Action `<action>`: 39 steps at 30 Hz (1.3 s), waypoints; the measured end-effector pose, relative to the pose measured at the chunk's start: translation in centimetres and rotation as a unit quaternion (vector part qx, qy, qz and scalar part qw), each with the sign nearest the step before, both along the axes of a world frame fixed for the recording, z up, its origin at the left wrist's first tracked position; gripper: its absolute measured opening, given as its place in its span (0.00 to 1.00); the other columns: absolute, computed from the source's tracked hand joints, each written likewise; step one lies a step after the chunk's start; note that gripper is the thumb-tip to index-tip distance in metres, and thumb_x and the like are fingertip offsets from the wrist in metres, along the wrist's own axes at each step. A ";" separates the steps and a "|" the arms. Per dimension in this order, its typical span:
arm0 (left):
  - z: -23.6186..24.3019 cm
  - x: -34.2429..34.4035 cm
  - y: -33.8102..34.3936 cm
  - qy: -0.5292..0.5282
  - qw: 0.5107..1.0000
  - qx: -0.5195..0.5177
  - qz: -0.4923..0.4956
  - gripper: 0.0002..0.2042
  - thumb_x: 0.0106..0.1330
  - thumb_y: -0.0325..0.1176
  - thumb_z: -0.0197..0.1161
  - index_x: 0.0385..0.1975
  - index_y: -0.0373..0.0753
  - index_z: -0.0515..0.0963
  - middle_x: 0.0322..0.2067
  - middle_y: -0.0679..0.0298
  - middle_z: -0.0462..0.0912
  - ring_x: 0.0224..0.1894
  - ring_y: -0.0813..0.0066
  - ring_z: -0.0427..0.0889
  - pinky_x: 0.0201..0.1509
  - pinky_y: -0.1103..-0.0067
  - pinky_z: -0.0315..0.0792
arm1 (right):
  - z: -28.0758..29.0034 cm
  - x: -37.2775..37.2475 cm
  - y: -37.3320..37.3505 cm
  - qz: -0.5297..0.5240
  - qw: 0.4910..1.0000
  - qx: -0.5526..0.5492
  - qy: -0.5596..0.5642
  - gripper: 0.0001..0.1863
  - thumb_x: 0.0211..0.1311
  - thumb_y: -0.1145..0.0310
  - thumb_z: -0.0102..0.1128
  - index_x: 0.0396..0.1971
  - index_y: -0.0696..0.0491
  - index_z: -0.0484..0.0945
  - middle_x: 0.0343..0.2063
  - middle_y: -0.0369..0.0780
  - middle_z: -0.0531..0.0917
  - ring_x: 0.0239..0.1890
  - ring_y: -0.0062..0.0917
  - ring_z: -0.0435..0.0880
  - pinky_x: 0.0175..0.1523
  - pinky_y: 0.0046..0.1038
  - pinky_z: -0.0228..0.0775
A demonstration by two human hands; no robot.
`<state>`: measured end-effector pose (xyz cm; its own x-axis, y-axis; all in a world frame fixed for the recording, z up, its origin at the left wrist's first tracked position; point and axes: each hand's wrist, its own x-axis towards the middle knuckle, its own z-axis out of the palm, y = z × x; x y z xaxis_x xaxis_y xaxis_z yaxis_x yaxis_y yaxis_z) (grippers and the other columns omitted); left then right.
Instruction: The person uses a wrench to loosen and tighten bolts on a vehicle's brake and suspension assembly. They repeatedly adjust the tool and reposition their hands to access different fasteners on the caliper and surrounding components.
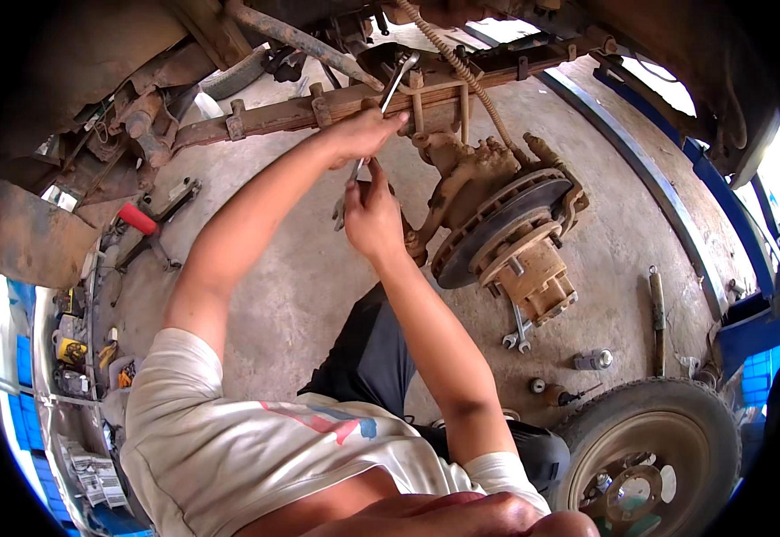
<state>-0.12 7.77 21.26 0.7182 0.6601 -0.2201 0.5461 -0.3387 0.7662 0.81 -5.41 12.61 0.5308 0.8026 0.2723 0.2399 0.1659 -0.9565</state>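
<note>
A long silver wrench (pixel 392 88) slants up to the U-bolts (pixel 417 106) clamped over the rusty leaf spring (pixel 287 113). My left hand (pixel 361 136) is closed around the wrench's middle, thumb pointing right. Just below, my right hand (pixel 375 215) is closed at the lower part of the wrench, whose grey metal end shows beside the fingers. The upper end of the wrench lies close to the U-bolt top; whether it sits on a nut is too small to tell. Right of my hands stands a dirty brake disc (pixel 503 228) with its hub (pixel 535 279).
A coiled hose (pixel 448 49) hangs above the axle. Under the hub lie open-end spanners (pixel 517 336); further right are a shock absorber (pixel 657 322), a can (pixel 593 360) and a wheel (pixel 578 438). At left are a red-handled jack (pixel 137 219) and a tool-filled rack (pixel 72 353).
</note>
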 end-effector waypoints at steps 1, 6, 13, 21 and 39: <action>0.1 0.7 0.5 0.021 1.000 0.015 0.004 0.21 0.68 0.54 0.53 0.39 0.39 0.69 0.20 0.72 0.61 0.20 0.81 0.61 0.23 0.79 0.61 | 1.1 0.6 0.5 0.025 0.998 -0.024 0.043 0.25 0.67 0.61 0.49 0.57 0.62 0.63 0.34 0.51 0.83 0.40 0.44 0.82 0.44 0.40 0.71; 0.8 1.3 1.5 0.089 0.980 0.181 0.002 0.26 0.70 0.48 0.52 0.57 0.31 0.64 0.42 0.53 0.74 0.42 0.69 0.74 0.43 0.71 0.70 | 0.7 1.4 4.5 -0.073 0.997 0.000 0.007 0.16 0.68 0.61 0.47 0.41 0.62 0.70 0.23 0.50 0.82 0.30 0.47 0.82 0.36 0.43 0.71; 1.9 1.1 -0.2 -0.003 0.987 0.143 -0.066 0.24 0.71 0.41 0.52 0.60 0.30 0.63 0.52 0.51 0.75 0.53 0.68 0.73 0.56 0.73 0.66 | 1.9 2.3 4.5 -0.089 0.996 0.016 -0.013 0.11 0.61 0.70 0.51 0.37 0.62 0.72 0.22 0.49 0.83 0.32 0.44 0.84 0.37 0.40 0.73; 0.9 0.8 0.7 -0.056 0.958 0.281 -0.023 0.28 0.69 0.43 0.55 0.59 0.25 0.64 0.50 0.48 0.77 0.51 0.64 0.76 0.57 0.76 0.67 | 5.1 3.3 4.2 -0.073 0.997 0.000 -0.034 0.17 0.51 0.73 0.56 0.42 0.62 0.72 0.33 0.56 0.82 0.39 0.53 0.79 0.44 0.45 0.72; 1.9 -2.0 0.7 -0.046 0.975 0.178 -0.123 0.31 0.68 0.48 0.56 0.61 0.27 0.63 0.54 0.46 0.74 0.57 0.65 0.73 0.61 0.77 0.63 | 3.2 0.9 7.5 -0.096 0.994 0.013 0.060 0.19 0.49 0.69 0.61 0.42 0.61 0.74 0.35 0.54 0.83 0.42 0.48 0.82 0.46 0.39 0.74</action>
